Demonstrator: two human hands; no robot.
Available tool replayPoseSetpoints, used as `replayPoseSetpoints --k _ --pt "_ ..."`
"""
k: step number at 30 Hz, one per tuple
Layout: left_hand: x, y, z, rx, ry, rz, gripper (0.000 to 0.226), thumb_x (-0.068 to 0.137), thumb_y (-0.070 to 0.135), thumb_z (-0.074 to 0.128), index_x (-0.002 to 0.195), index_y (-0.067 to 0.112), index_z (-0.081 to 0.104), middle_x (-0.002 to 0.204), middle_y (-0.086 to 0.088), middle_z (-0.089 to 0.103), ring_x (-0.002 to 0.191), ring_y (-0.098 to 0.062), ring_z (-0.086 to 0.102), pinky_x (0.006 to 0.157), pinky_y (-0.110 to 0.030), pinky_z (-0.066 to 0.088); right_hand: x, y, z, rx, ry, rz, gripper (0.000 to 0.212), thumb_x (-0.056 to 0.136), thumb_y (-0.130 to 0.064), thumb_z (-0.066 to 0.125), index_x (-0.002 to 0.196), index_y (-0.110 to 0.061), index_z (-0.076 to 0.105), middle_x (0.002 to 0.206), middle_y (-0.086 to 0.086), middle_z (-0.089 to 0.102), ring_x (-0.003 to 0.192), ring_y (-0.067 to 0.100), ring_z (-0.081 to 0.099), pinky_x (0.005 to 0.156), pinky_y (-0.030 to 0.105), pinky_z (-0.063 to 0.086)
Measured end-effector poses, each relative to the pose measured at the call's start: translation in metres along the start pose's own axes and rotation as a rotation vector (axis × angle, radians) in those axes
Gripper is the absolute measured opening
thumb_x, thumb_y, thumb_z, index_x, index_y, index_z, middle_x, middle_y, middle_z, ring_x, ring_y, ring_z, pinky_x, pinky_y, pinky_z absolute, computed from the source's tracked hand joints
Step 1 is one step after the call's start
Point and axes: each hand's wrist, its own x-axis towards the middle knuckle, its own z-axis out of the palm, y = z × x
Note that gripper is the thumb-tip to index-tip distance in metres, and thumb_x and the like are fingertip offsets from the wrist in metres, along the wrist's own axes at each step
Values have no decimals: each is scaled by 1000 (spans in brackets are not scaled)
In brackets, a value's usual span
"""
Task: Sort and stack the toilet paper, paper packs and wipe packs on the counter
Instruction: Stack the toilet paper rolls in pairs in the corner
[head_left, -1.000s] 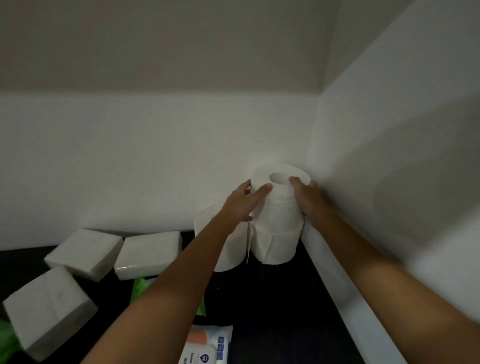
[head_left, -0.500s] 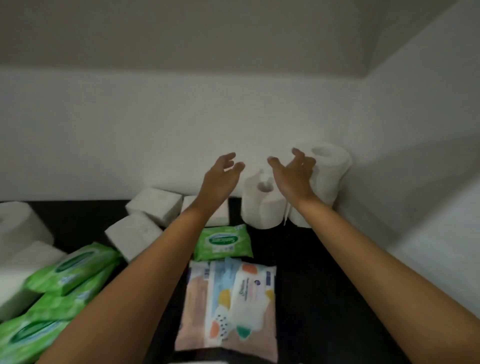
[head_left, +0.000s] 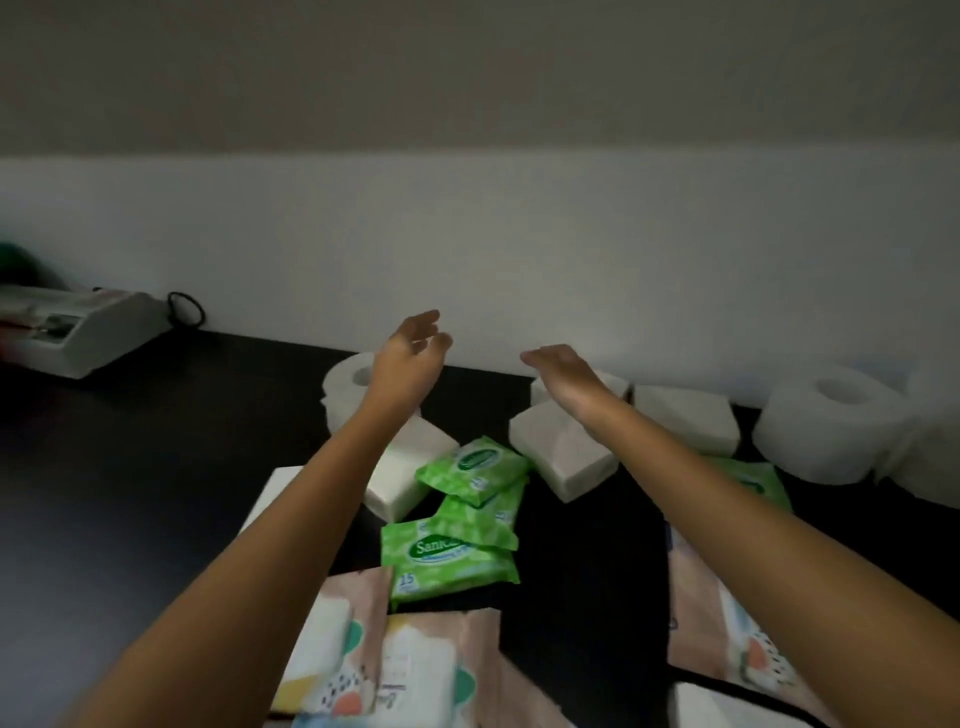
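Hovering above the counter (head_left: 156, 467), left hand (head_left: 410, 356) and right hand (head_left: 569, 371) (fingers (head_left: 425, 321) loosely straight, empty)

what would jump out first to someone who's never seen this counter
The left hand and right hand hover side by side above the middle of the dark counter, both open and holding nothing. Just below and between them, the bright green wipe packs stand out in a loose overlapping pile. White toilet paper rolls sit at the far right.
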Motion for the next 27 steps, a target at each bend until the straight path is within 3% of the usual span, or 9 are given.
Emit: replayPoseSetpoints --k 3,8,11,13,14,16,20,23,27 --pt "11 -26 -37 -58 39 -48 41 94 27 48 135 21 46 138 -2 50 126 -20 48 103 -28 36 19 -7 45 9 -74 44 55 95 -38 42 140 -8 36 134 10 47 123 25 46 94 30 35" --pt "29 -67 -62 -47 210 -183 54 93 26 50 143 16 32 150 -9 27 131 -26 40 92 -26 33 53 -10 98 80 -147 83 54 93 -40 44 137 -9 40 125 8 49 117 23 47 97 33 38" --pt "37 -91 -60 -116 291 -420 66 91 28 52 147 15 19 153 -12 13 132 -32 36 101 -38 36 73 -10 123 147 -157 92 26 92 -35 47 109 -16 52 99 0 54 89 12 50 79 23 40" --pt "43 -105 -54 -158 271 -498 70 91 30 52 148 15 15 154 -11 11 133 -33 34 104 -42 36 86 -10 137 170 -163 88 43 92 -32 48 127 -7 46 120 5 55 110 20 52 90 26 38" --pt "46 -111 -52 -180 269 -509 71 91 31 52 149 14 14 154 -11 11 134 -33 34 104 -42 35 93 -10 143 164 -167 100 55 92 -33 48 140 -8 36 139 8 46 128 24 43 101 30 33" --pt "54 -122 -51 -224 280 -522 73 91 33 52 150 14 13 155 -11 11 136 -34 32 105 -42 34 103 -10 153 153 -202 130 66 94 -35 48 149 -11 21 153 9 29 140 26 29 111 34 25" --pt "75 -144 -56 -235 210 -535 71 92 37 50 149 16 15 155 -11 19 139 -32 28 110 -43 29 119 -5 170 140 -316 217 70 92 -42 48 149 -14 19 152 10 29 138 27 32 108 36 29" --pt "80 -151 -54 -259 77 -517 62 92 33 50 146 15 25 145 -12 38 131 -30 39 104 -39 35 123 -1 184 97 -363 231 70 91 -43 48 148 -12 22 145 12 38 131 28 41 108 37 35" --pt "85 -144 -49 -244 83 -432 54 94 22 49 144 16 29 140 -10 43 127 -28 43 95 -33 36 126 -3 187 124 -371 216 68 90 -40 50 146 -11 24 141 13 44 127 28 45 106 37 38"
